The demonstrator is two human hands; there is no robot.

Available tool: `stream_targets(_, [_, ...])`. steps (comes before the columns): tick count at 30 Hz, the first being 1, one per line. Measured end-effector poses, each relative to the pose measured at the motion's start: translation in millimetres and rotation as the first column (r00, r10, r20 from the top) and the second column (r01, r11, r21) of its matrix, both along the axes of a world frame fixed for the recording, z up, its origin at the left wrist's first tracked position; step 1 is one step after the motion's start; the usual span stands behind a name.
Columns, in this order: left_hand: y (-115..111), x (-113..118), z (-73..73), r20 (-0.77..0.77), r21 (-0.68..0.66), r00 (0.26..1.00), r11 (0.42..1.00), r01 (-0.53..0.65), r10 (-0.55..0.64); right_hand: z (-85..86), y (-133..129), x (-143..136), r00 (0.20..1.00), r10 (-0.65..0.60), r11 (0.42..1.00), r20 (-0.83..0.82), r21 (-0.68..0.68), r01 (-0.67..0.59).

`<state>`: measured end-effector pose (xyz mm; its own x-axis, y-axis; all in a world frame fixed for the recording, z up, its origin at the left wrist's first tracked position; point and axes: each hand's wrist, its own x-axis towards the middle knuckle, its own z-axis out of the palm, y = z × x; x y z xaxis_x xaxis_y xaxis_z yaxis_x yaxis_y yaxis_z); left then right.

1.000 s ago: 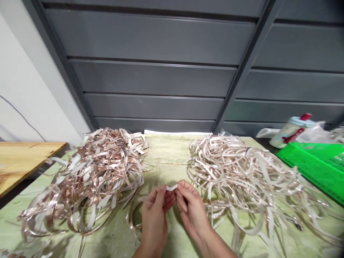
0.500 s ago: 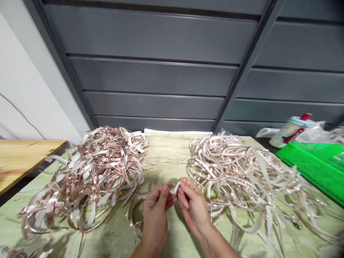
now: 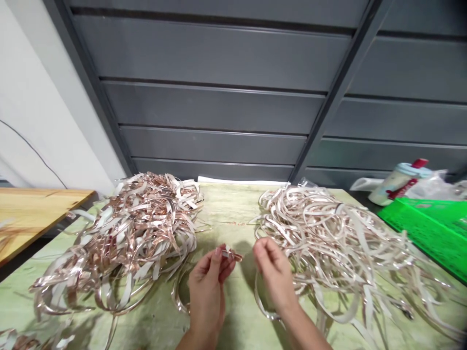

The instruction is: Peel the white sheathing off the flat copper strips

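My left hand point(image 3: 209, 279) is closed, its thumb and fingers pinching a short, crumpled piece of copper-coloured and white strip point(image 3: 235, 255) whose end sticks out to the right. My right hand point(image 3: 273, 265) is also closed, a short gap away, with thumb and forefinger pressed together. What lies between those fingertips is hidden. Just below it, a thin shiny strip point(image 3: 260, 299) curves down to the table. A large tangle of copper and white strips point(image 3: 146, 228) lies left of my hands. On the right spreads a looser heap of paler, looped strips point(image 3: 328, 233).
The heaps lie on a pale green tabletop point(image 3: 226, 204). At the right edge are a bright green basket point(image 3: 426, 233), a cup with a blue lid point(image 3: 396, 184) and clear plastic point(image 3: 432, 184). A wooden board point(image 3: 36, 204) stands at the left. Grey panels point(image 3: 211, 107) rise behind.
My hands have moved apart, the right one going right and the left slightly left. The white strip between them no longer shows, and a curved strip now appears below my right hand.
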<state>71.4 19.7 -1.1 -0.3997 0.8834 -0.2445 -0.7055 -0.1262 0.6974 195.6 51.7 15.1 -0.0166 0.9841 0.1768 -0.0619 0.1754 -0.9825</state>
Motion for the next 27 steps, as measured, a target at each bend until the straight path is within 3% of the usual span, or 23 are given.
stream_targets(2, [-3.0, 4.0, 2.1, 0.021, 0.005, 1.0, 1.0, 0.003, -0.003, -0.1, -8.7, -7.7, 0.965, 0.027, 0.993, 0.26, 0.103, -0.055])
stream_targets(5, [-7.6, 8.9, 4.0, 0.032, 0.026, 0.998, 0.999, 0.045, -0.046, -0.3, -14.6, -14.5, 0.863, -0.07, 0.975, 0.501, 0.217, -0.047])
stream_targets(7, [-10.0, 11.5, 3.7, 0.031, 0.036, 0.997, 0.997, 0.065, -0.066, 0.2, -15.0, -15.5, 0.837, -0.121, 0.963, 0.534, 0.266, -0.031])
stream_targets(11, [-13.1, 16.4, 1.2, -0.03, 0.008, 0.992, 0.993, 0.121, -0.12, 1.9, -16.1, -17.2, 0.868, -0.095, 0.961, 0.488, 0.272, -0.048])
stream_targets(14, [-14.0, 18.6, 1.8, -0.01, 0.017, 0.983, 0.983, 0.185, -0.185, 2.4, -17.6, -21.1, 0.939, -0.024, 0.99, 0.342, 0.138, -0.025])
stream_targets(17, [-13.4, 17.8, 3.7, 0.098, -0.015, 0.981, 0.985, 0.172, -0.169, 3.2, -15.3, -24.4, 0.999, 0.049, 0.997, 0.009, -0.067, -0.048])
stream_targets(19, [-12.6, 16.1, 4.3, 0.134, -0.045, 0.978, 0.984, 0.17, -0.163, 4.7, -11.5, -24.9, 0.974, 0.018, 0.986, -0.228, -0.16, -0.055])
stream_targets(22, [-11.7, 13.4, 4.3, 0.193, -0.026, 0.964, 0.981, 0.191, -0.183, 9.1, -6.1, -23.4, 0.865, -0.058, 0.964, -0.498, -0.252, -0.081])
stream_targets(24, [-11.4, 12.8, 4.2, 0.235, 0.0, 0.953, 0.981, 0.195, -0.19, 12.6, -4.9, -22.1, 0.805, -0.077, 0.954, -0.588, -0.279, -0.112])
stream_targets(27, [-12.0, 15.3, 3.3, 0.24, 0.054, 0.951, 0.981, 0.188, -0.196, 15.7, -7.7, -22.2, 0.809, -0.059, 0.96, -0.585, -0.257, -0.116])
